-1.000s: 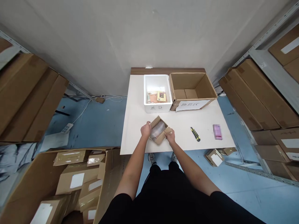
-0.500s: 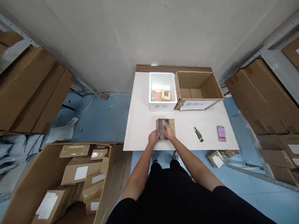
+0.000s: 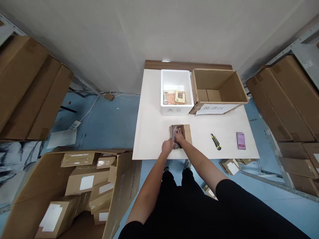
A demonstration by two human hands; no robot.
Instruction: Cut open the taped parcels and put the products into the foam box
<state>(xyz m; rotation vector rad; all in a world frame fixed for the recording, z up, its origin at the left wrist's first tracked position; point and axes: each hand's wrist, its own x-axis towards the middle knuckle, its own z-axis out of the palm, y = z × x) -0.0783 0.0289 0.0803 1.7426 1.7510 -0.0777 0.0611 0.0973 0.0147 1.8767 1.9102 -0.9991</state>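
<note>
A small open cardboard box (image 3: 187,132) sits near the front of the white table, one flap folded out to the right. Along its left inner side stands a strip of greyish clear plastic wrap (image 3: 173,133). My left hand (image 3: 167,146) is closed at the box's near left corner, by the lower end of the plastic. Inside the box is my right hand (image 3: 179,135), fingers bent downward; what lies under them is hidden. To the right, a yellow and black utility knife (image 3: 215,142) lies apart from both hands.
Behind stand a white foam bin (image 3: 176,111) holding flat small packs and a larger cardboard carton (image 3: 219,73) with a paper sign. A blurred purple item (image 3: 241,140) lies at the table's right. A big carton (image 3: 124,186) of taped parcels stands at lower left.
My right hand has gone deeper into the small box. The plastic, earlier spread across the opening, now stands at the left side. The view has shifted slightly.
</note>
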